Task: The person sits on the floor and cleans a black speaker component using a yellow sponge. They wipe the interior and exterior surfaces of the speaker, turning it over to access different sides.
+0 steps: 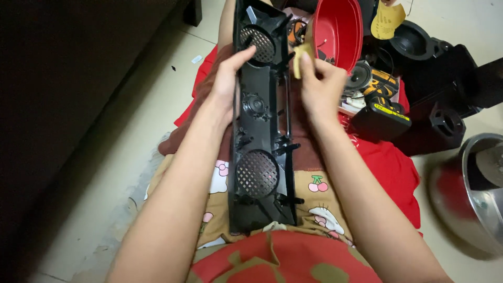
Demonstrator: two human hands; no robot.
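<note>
- Person sits on the floor, legs out, head camera looking down at both bare hands.
- Long black plastic speaker panel lies on the lap, long axis running straight away from the body, near end at the waist, far end up by the red bowl.
- Panel has two round mesh grilles, one far and one near, with a small round fitting between them.
- Left hand clamped on the panel's left edge at the far part, fingertips touching the far grille rim.
- Right hand sits just off the panel's right edge, closed in a pinch on a small yellowish scrap, looks like sandpaper; scrap is level with the far grille.
- Hands are apart, panel between them; both work at the far half, so neither hand is clearly nearer to the far grille.
- Red cloth under the legs, patterned cloth over the lap.
- To the right: yellow-black cordless drill, loose speaker cones, black parts, metal pot at the frame edge.
- Another yellowish sheet at top, holder not clear.
</note>
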